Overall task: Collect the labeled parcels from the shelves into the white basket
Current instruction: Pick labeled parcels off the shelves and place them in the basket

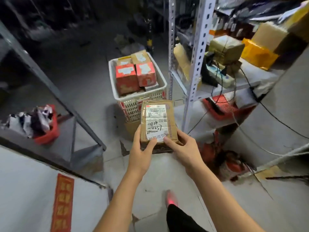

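Observation:
I hold a brown cardboard parcel (158,123) with a white shipping label and handwritten numbers, in front of me above the floor. My left hand (142,150) grips its near left corner, thumb on top. My right hand (181,145) grips its near right corner, thumb on the label. Just beyond the parcel stands the white basket (138,95) on the floor. It holds two red boxes (127,77) and several brown labeled parcels (140,57).
A white perforated metal shelf (199,52) rises at the right with brown and yellow parcels (225,47), cables and a red basket (222,106). A grey shelf (55,91) at the left holds a red bin (48,131) of bags. My foot (171,198) is on the tiled floor.

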